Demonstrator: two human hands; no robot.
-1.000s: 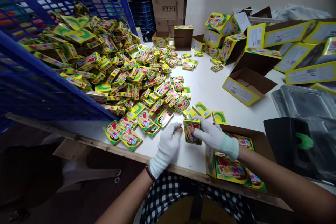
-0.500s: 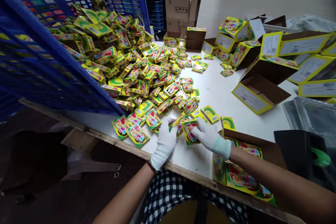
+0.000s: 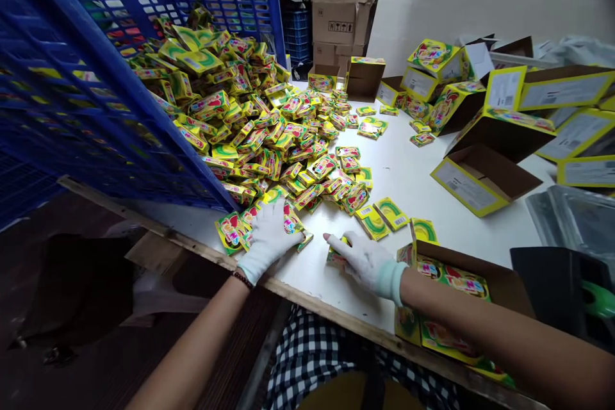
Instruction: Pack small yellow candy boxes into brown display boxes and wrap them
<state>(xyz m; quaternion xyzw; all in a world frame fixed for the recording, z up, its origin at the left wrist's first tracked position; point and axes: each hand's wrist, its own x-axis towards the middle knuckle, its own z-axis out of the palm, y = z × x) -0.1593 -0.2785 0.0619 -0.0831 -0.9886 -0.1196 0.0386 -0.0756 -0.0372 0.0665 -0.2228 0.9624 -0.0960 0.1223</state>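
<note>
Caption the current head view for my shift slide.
Gloved left hand on small boxes, right hand holding another box, between a blue crate and an open carton.

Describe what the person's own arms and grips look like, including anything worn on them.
The left grip and right grip wear plain white gloves; the right cuff is pale mint green. A dark beaded bracelet circles the left wrist, just past the glove. No sleeve shows on the left forearm or right forearm.

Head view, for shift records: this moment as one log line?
Left hand: on small boxes | Right hand: at one box | Carton: boxes inside | Blue crate: boxes inside
</note>
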